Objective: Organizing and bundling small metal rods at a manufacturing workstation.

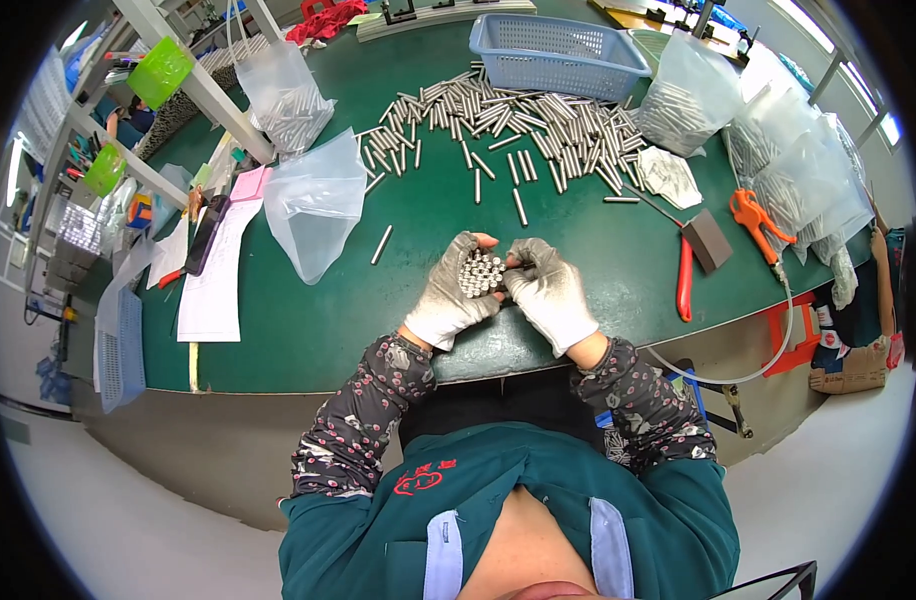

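Note:
Both my hands wear grey-white work gloves and meet over the near edge of the green table. My left hand is wrapped around a bundle of short metal rods, held upright so their round ends show. My right hand presses against the bundle from the right, fingers touching the rod ends. A large loose pile of the same metal rods lies spread across the table beyond my hands.
A blue plastic basket stands behind the pile. Clear plastic bags, some with rods, lie at the left and right. Red-handled tool, orange tool, grey block and papers lie about.

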Motion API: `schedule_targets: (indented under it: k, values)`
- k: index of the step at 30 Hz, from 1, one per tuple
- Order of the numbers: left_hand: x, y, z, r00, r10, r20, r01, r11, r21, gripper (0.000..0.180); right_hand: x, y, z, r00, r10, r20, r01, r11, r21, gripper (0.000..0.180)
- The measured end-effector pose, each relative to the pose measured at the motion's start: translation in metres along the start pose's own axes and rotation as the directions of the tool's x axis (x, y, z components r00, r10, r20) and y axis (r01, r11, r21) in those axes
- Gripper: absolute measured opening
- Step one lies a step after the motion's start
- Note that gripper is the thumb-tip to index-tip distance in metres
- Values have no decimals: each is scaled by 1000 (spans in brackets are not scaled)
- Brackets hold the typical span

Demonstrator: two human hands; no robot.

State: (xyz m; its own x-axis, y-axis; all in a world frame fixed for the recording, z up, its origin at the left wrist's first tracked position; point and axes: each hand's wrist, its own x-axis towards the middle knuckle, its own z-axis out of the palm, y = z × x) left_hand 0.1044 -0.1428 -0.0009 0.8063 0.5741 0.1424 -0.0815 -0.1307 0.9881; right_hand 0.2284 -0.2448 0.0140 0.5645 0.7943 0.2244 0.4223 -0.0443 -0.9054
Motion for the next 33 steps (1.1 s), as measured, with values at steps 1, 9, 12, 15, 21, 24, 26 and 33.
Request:
schedule_targets:
  k: [1,9,12,15,21,24,26,33]
  values:
    - [0,0,0,1000,14,-6,-14,1000,-10,68,0,0,-1,999,27,35,-28,999,44,17]
    - [1,-1,1,1000,13,-1,-13,998,-64,66,-1,0,-3,988,72,135,-80,995,62,19]
    - [-1,1,3,1000,6,-18,-8,997,-81,66,-3,1,-3,996,14,83,-13,1000,-10,20]
    - [0,1,0,1000,-24,4,24,996,-84,66,-3,-2,-3,998,-27,63,32,996,-78,21]
    - [1,0,1,1000,-18,16,20,994,-107,66,0,1,-6,994,-35,99,40,998,-53,17]
    - [0,0,1,1000,30,2,-30,998,-53,64,1,9,-8,989,73,131,-85,992,92,15]
    - [0,2,0,999,-43,24,45,994,-102,62,5,7,-12,958,229,173,-262,944,202,15]
    - [1,2,0,1000,-23,16,24,996,-88,63,5,3,-13,966,137,218,-152,987,55,15]
